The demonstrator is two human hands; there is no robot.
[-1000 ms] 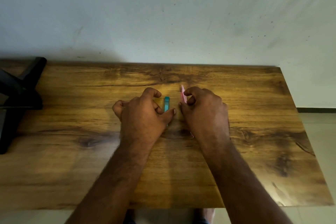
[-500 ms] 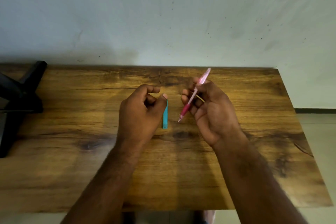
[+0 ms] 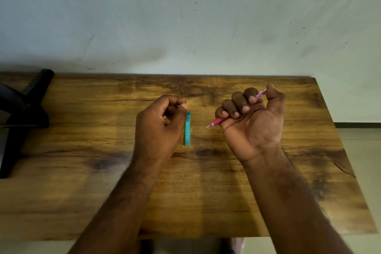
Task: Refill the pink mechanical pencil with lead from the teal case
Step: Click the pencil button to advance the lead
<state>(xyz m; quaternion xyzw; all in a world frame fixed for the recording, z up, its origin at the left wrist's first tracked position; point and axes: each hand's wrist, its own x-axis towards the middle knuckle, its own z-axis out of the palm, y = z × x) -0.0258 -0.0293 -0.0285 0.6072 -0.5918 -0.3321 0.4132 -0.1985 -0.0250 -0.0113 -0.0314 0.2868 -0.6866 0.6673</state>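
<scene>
Pink pencil (image 3: pixel 218 121) is held in the right hand (image 3: pixel 252 123), right of frame centre, lifted off the table. 4 fingers (image 3: pixel 237 105) are curled tight around the barrel, the thumb standing up beside the cap end at the hand's top. The tip pokes out lower left of the fist, pointing toward the teal case (image 3: pixel 187 129).

The case lies flat on the wooden table (image 3: pixel 206 192) at frame centre, long axis running up-down in the frame; whether it is open cannot be told. The left hand (image 3: pixel 159 128) sits just left of it, thumb edge touching or nearly touching the case, thumb and forefinger pressed together. Something thin seems pinched there, too small to tell.

Step judged: cap end to be opened for loading. The fist grip should be loosened to a fingertip hold, cap end turned upward and steadied. Lead snaps easily, so it should be fed straight, without force.

A black stand (image 3: pixel 22 113) sits at the left edge.
</scene>
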